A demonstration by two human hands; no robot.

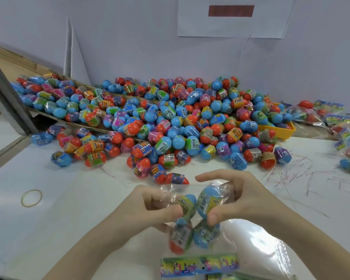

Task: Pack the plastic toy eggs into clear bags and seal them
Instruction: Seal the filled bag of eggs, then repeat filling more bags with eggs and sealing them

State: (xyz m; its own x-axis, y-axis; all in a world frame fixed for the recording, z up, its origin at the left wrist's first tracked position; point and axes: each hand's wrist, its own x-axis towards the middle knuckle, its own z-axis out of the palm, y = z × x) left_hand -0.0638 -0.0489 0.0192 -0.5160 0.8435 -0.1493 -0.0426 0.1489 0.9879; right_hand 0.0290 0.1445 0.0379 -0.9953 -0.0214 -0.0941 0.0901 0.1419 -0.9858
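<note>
I have both hands on a clear bag (198, 211) held just above the counter (73, 223), near its front edge. My left hand (156, 207) pinches the bag's left side, fingers (170, 211) curled into the film. My right hand (236, 201) grips the right side, thumb pressed on a blue egg through the plastic, index finger stretched over the mouth. Four eggs seem to sit inside: two upper ones, blue-topped, and two lower, one red-bottomed, one blue.

My worry is the mouth. The film is thin, slick and crinkly, and the eggs are smooth, hard and rounded, so they will roll against each other. If I tilt the bag or loosen either pinch, I judge that an egg could slide out, or the film could bunch so the seal closes crookedly. Squeezing too hard might crack the shrink-wrapped label bands.

The printed header card (199, 264), glossy with cartoon colours, lies at the bag's near end, beside more loose clear film (267, 247). Beyond my hands, the heap of loose eggs (170, 122) spills from a cardboard box (14, 63) and a yellow tray (285, 131). Finished bags (329, 116) lie at the right. A rubber band (31, 197) rests flat at the left.
</note>
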